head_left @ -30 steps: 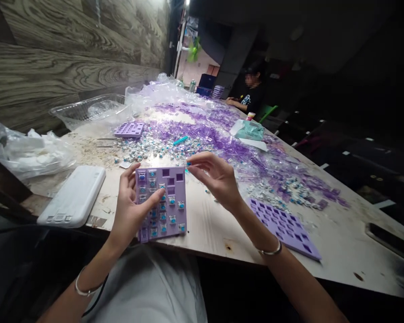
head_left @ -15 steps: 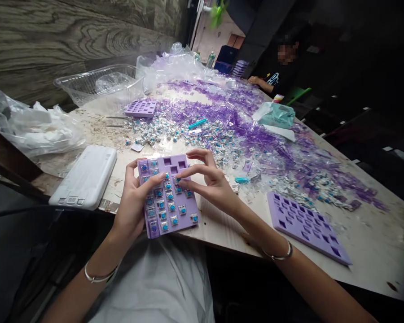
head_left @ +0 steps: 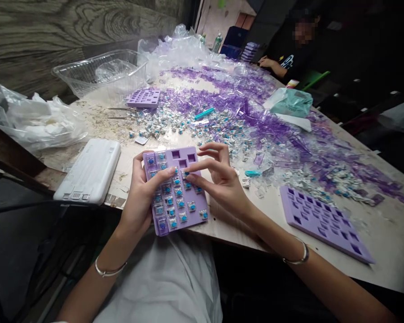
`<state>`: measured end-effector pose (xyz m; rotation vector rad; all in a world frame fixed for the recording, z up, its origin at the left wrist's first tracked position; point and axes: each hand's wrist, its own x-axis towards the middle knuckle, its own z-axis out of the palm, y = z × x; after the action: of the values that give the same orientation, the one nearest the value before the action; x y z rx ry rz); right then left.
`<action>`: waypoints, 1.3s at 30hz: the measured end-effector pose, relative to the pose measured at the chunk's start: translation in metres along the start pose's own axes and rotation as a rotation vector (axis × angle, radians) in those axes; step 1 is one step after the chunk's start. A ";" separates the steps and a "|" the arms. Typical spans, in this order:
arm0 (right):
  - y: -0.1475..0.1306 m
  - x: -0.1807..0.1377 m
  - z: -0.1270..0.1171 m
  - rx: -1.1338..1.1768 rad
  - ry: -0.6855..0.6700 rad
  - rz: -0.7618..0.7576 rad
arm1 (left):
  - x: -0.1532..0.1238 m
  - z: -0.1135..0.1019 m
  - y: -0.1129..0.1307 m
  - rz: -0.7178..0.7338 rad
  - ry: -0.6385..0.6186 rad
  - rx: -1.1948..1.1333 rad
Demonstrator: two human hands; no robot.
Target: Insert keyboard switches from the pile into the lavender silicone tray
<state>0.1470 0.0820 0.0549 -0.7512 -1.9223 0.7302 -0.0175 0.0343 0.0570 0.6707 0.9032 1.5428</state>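
Observation:
My left hand grips a purple tray by its left edge, thumb lying across its face. The tray rests tilted on the near table edge and is mostly filled with small white switches with blue stems; a few square holes near its top are bare. My right hand hovers over the tray's upper middle, thumb and forefinger pinched on a small blue-stemmed switch at a hole. Both wrists wear thin bangles.
A white flat case lies left of the tray. A second purple tray with bare holes lies at right. Loose switches and purple clear plastic bits cover the wooden table. A clear tub and bags sit at back left. Another person sits far across.
My right hand came down from above the tray onto its upper middle with the small switch. The view shifted, so everything sits lower and nearer.

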 end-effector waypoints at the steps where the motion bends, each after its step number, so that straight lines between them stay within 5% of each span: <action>1: 0.001 0.000 0.000 0.016 -0.002 0.010 | 0.000 0.000 0.000 0.002 -0.002 -0.003; 29: 0.002 0.004 -0.002 0.309 -0.196 0.223 | 0.002 0.000 0.003 -0.068 -0.029 0.016; 33: -0.006 0.002 0.003 0.440 -0.111 0.214 | -0.001 0.005 0.003 0.075 -0.025 0.067; 39: -0.013 0.001 0.001 0.582 -0.050 0.211 | -0.005 0.011 0.007 0.585 -0.077 0.363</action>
<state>0.1433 0.0744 0.0649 -0.5694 -1.5605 1.3717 -0.0115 0.0310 0.0689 1.3370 0.9905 1.8580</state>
